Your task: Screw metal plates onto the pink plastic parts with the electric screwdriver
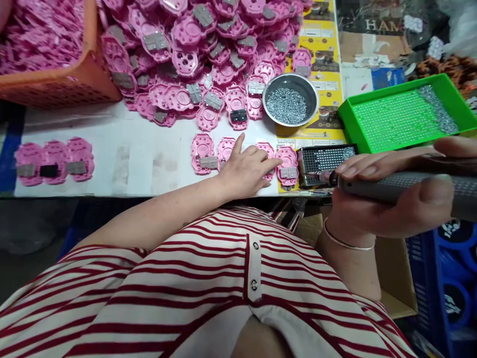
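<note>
Left hand (pixel 244 170) spread over near-centre row of pink plastic housings (pixel 202 149); right hand (pixel 367 214) wrapped around grey electric screwdriver (pixel 380 187), bit (pixel 316 174) at black screw tray (pixel 301 168).

"How many pink casings (pixel 55 151) at the far left?"
"Three, plus four showing around the left hand (pixel 244 169); the heap (pixel 186 63) is past counting"
"And containers on the table (pixel 141 119)?"
"One orange basket (pixel 93 74), one steel bowl (pixel 290 81), one green tray (pixel 398 122), one black tray (pixel 312 161)"
"Tools?"
"One screwdriver (pixel 376 186) that I see"

Basket (pixel 90 37) left of casing pile (pixel 188 31), tray (pixel 395 119) right of bowl (pixel 290 82)
</note>
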Motion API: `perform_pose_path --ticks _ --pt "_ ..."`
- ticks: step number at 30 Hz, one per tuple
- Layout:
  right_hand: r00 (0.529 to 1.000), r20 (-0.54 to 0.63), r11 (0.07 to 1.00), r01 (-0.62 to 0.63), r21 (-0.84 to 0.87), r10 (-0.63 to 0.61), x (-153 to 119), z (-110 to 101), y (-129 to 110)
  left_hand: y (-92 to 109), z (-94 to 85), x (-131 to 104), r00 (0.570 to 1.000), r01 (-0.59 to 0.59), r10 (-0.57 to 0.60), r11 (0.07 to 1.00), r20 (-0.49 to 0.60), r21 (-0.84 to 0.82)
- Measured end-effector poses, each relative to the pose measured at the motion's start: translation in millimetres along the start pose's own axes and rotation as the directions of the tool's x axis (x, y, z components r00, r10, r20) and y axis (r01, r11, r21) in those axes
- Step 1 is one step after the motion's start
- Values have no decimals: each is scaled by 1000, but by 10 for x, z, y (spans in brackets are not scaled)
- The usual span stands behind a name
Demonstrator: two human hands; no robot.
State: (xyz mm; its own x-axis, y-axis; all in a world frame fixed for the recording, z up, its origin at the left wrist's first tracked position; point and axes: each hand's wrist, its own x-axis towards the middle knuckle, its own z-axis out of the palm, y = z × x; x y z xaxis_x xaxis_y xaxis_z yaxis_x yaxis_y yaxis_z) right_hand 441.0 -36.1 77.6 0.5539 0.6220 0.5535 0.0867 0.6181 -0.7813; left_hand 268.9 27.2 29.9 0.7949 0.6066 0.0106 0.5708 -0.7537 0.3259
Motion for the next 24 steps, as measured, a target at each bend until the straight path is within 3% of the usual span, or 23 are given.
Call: perform_pose_path --ticks 2,3,11,17,21,24 --pt "978 -7 978 207 4 -206 9 -39 -28 36 -18 27 999 32 -32 999 -16 28" --pt "970 2 970 244 2 -244 6 -50 -37 57 -34 49 999 38 -37 998 -16 42" --pt "973 14 973 231 -6 -231 -92 -179 -23 262 -89 301 994 -31 5 974 112 225" --pt "976 -17 975 217 38 -217 -96 -262 -48 197 -57 186 995 -78 64 977 75 197" --pt "977 -27 976 212 46 -211 -74 -292 -53 -127 -206 134 995 18 -7 994 -98 109" --pt "972 -32 971 235 45 -234 -71 -306 -15 -464 -510 256 941 147 -120 987 -316 63"
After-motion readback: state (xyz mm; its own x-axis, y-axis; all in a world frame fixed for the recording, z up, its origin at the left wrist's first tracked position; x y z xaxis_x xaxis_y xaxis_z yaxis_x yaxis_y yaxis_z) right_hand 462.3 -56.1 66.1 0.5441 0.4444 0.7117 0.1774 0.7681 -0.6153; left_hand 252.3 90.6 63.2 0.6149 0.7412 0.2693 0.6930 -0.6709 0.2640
